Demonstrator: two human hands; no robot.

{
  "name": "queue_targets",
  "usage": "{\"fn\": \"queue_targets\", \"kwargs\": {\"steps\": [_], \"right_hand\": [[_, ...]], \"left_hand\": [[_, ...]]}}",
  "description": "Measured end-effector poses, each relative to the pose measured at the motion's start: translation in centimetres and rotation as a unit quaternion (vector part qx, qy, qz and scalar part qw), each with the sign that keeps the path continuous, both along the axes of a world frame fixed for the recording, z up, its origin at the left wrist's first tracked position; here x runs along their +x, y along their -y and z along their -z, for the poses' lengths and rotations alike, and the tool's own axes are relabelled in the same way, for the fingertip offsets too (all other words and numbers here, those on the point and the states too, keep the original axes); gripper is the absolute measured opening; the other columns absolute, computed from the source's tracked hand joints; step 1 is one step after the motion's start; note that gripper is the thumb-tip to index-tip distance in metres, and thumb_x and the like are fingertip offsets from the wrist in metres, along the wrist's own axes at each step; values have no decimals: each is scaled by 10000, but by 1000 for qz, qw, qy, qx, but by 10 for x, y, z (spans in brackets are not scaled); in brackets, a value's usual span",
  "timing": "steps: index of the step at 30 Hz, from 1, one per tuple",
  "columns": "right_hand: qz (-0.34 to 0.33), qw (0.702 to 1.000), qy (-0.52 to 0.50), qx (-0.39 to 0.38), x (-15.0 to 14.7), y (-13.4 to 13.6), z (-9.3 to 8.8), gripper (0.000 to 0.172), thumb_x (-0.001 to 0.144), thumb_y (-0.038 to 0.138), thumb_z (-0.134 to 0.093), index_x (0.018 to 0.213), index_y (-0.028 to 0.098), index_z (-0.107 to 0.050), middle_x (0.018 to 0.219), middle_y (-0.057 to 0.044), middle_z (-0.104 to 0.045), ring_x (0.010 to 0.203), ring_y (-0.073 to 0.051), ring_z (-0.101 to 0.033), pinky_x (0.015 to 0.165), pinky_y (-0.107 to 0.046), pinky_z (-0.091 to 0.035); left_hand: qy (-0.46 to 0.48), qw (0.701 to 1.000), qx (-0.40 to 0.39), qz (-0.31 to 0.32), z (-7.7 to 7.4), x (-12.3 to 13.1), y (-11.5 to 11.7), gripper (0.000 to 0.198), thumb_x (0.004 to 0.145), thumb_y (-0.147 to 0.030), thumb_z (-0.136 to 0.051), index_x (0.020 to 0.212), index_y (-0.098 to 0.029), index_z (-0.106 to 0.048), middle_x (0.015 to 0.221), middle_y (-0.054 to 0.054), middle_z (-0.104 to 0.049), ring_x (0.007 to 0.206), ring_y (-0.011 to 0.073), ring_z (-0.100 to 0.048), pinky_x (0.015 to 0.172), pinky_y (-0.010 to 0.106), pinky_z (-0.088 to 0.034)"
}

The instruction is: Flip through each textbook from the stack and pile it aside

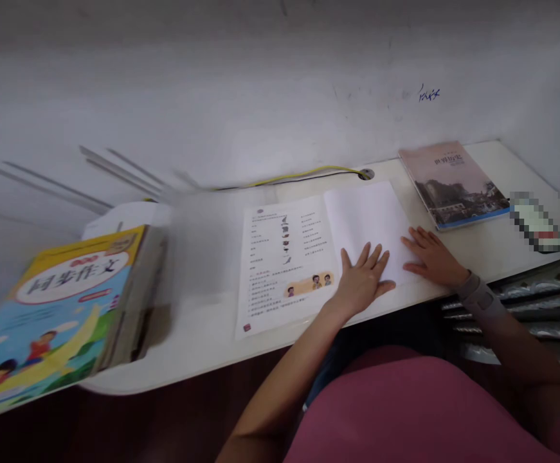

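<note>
An open book point(280, 308) lies on the white desk, its left page printed with text and small pictures. A blank white page point(361, 222) covers its right side. My left hand point(361, 280) rests on the lower part of this white page with its fingers spread. At the page's right edge, my right hand point(429, 257) lies flat, fingers apart, with a grey band on the wrist. Neither hand grips anything.
A stack of books point(67, 308) with a colourful cover stands at the left. Beyond my right hand lies a history book point(453, 183), with a pixelated object point(540, 225) beside it. A yellow cable point(299, 175) runs along the wall into a desk hole point(366, 174).
</note>
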State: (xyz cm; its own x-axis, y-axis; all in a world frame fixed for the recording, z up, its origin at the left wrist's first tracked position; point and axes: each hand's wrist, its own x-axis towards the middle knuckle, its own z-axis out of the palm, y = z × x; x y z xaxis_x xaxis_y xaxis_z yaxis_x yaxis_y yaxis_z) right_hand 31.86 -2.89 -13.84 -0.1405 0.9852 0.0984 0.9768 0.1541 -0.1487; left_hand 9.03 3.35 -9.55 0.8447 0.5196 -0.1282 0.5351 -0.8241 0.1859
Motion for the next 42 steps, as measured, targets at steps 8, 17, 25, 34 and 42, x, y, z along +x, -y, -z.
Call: {"fn": "queue_targets", "kwargs": {"steps": [8,17,25,34,42], "right_hand": [[-2,1000,25,10,4,1,-2,676,901,595,-377,1384,127,-446,1488,-200,-363,1393,-347,-285,1084,-531,-288],[-55,996,68,33,-81,-8,-39,447,930,264,-382,1345,130,-478,1458,-170,-422,1361,-303,-359,1083,-519,-300],[-55,997,55,14,-121,-27,-22,577,924,479,-439,1385,132,-437,1458,-206,-406,1350,-325,-375,1096,-524,-289],[-46,996,69,22,-117,-24,-23,601,904,514,-463,1382,149,-454,1457,-208,-405,1358,-316,-368,1096,-486,-306],[-49,997,50,15,-111,-21,-23,595,905,496,-478,1384,144,-453,1460,-220,-394,1362,-315,-360,1095,-489,-300]], "left_hand": [[50,950,45,-306,10,-117,-35,716,927,-550,-362,1487,-124,-232,1542,210,-225,1424,387,-166,1080,622,-238],[241,891,-8,-384,37,-201,-29,699,904,-552,-386,1445,-113,-333,1511,190,-324,1401,287,-299,1139,471,-266],[273,869,-38,-412,46,-217,-33,788,906,-565,-376,1514,-141,-107,1477,202,-381,1345,311,-396,1091,500,-338],[174,898,31,-403,43,-207,-28,745,932,-534,-254,1504,-80,-105,1470,249,-362,1348,347,-382,1101,578,-225],[120,903,45,-409,39,-200,-27,707,931,-483,-230,1481,-40,-194,1489,238,-336,1365,321,-361,1117,539,-207]]}}
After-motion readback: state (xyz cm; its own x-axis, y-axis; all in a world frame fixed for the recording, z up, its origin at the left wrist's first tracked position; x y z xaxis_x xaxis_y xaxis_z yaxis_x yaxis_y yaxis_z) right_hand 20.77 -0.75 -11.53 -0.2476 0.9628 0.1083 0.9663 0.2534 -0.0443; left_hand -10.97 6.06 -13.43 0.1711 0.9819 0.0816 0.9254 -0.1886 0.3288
